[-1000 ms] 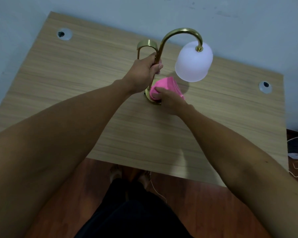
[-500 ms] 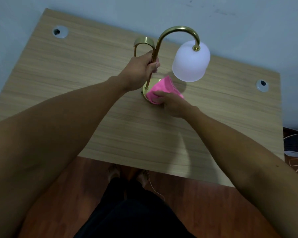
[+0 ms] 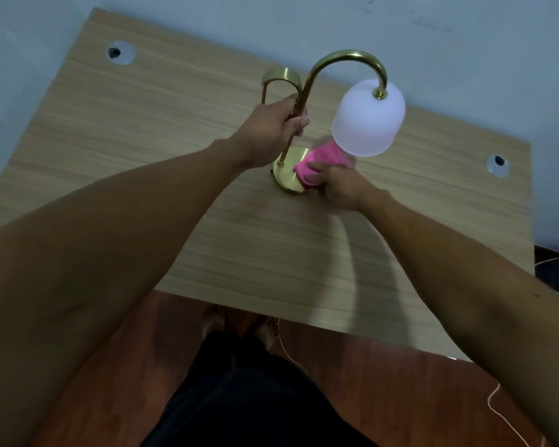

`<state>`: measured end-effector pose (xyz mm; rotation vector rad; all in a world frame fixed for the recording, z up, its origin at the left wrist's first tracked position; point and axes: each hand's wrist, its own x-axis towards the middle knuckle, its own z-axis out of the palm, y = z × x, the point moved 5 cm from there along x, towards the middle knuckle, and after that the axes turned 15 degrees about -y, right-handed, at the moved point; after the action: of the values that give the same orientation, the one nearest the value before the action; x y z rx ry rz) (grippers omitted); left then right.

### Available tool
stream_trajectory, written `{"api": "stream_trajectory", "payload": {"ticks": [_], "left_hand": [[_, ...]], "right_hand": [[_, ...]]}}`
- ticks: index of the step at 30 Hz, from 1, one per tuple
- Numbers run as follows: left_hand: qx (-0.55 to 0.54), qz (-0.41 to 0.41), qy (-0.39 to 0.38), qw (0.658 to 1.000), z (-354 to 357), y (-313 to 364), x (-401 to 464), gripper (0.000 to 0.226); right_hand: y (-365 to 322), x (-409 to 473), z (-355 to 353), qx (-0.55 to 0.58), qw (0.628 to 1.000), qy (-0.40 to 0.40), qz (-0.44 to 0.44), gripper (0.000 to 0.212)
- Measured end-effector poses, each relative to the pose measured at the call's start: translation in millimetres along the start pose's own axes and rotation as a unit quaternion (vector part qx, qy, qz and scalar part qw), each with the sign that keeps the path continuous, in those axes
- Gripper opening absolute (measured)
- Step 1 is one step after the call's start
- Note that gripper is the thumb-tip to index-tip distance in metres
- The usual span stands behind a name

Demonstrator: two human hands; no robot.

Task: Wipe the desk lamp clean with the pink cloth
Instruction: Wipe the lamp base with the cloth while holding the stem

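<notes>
L hand grips lamp stem; R hand presses pink cloth on base.

We are losing part of the stem inside the left hand, and the shade is covering the far end of the cloth. The right hand is blurring (fingers indistinct), hiding the base's right edge.

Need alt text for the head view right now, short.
The right hand presses a pink cloth onto the brass base of a desk lamp, while the left hand grips its stem. The lamp stands on a wooden desk.
</notes>
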<state>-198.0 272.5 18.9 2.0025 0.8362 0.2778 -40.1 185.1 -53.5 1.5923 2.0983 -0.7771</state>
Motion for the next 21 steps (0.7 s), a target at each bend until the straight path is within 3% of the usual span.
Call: {"api": "stream_trajectory", "payload": {"ticks": [5,9,14,18,21], "left_hand": [[0.009,0.007,0.001,1.0,-0.2,0.4,0.2,0.021],[0.011,0.004,-0.002,1.0,0.3,-1.4,0.0,0.022],[0.016,0.008,-0.004,1.0,0.0,-0.9,1.1,0.022],[0.014,0.012,0.0,1.0,-0.3,0.5,0.6,0.022],[0.008,0.009,-0.002,1.0,0.0,-0.2,0.1,0.023]], "right_hand": [[-27.1,19.1,-7.8,0.105,0.994,0.021,0.016,0.046],[-11.1,2.2,8.5,0.036,0.999,-0.017,-0.004,0.054],[-16.9,15.1,-12.5,0.097,0.993,0.028,0.06,0.05],[-34.4,4.1,4.8,0.097,0.994,0.028,-0.029,0.042],[-12.2,-8.8,6.9,0.051,0.998,0.017,-0.012,0.05]]}}
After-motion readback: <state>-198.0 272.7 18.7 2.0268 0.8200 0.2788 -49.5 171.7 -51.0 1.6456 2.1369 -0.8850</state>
